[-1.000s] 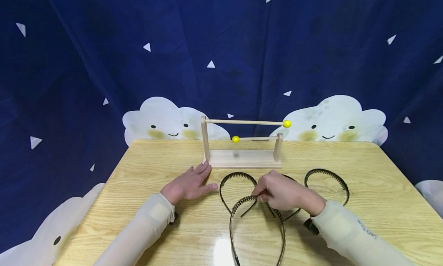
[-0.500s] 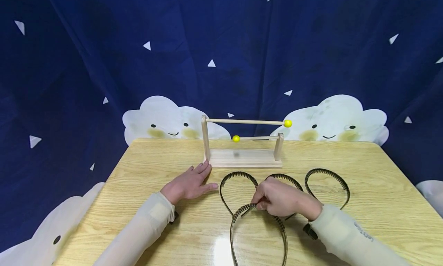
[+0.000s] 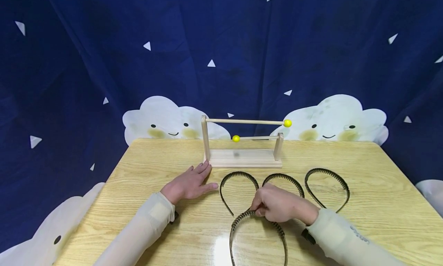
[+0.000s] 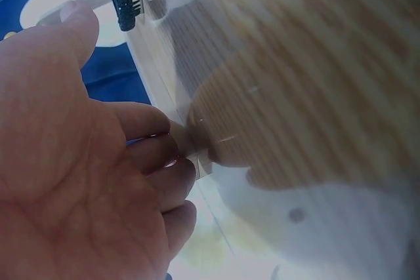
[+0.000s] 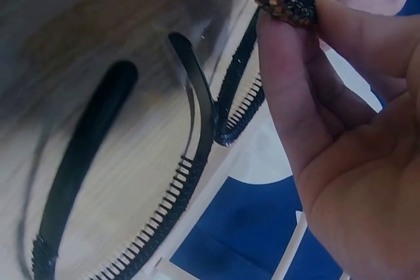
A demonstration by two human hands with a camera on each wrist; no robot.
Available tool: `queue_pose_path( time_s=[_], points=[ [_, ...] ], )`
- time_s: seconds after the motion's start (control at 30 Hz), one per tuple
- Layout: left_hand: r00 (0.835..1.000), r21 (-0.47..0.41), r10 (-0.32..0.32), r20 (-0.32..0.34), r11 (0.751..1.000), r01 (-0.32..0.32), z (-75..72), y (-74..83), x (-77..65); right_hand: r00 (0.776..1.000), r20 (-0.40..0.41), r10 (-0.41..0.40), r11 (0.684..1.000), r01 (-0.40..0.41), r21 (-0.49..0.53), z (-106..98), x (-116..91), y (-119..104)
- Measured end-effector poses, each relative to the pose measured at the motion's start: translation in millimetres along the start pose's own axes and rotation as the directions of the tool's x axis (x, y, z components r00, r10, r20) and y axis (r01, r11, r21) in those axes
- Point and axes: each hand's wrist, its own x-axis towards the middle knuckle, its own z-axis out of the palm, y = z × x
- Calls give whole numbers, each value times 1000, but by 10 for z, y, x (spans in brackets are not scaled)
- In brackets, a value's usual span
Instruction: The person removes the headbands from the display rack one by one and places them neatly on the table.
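My right hand [image 3: 277,204] pinches a dark, glittery toothed headband [image 3: 238,219] at the top of its arch, between thumb and fingers. In the right wrist view, the beaded edge of this headband [image 5: 289,4] shows at the fingertips. Its lower ends run past the bottom of the head view. My left hand [image 3: 190,184] lies palm down with its fingers extended, the fingertips at the left front corner of a wooden stand [image 3: 243,158]. Behind my right hand lie a left headband [image 3: 238,174] and a middle headband [image 3: 283,176], the latter partly covered by the hand.
Farther right on the wooden table [image 3: 145,158] lies another headband [image 3: 328,171]. The stand carries two horizontal rods at different heights, tipped with an upper yellow ball [image 3: 287,123] and a lower yellow ball [image 3: 236,138]. A dark blue curtain [image 3: 221,35] hangs behind.
My right hand has drawn the headband slightly toward the near edge, uncovering more of the middle headband. The left hand has stayed in place.
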Motion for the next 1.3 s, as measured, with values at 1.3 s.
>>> queue_pose_path(
  time_s=[1.3],
  points=[
    [1000, 10, -4, -2, 1000, 4, 13, -7, 3, 998, -24, 51, 979, -55, -197, 204, 32, -20]
  ],
)
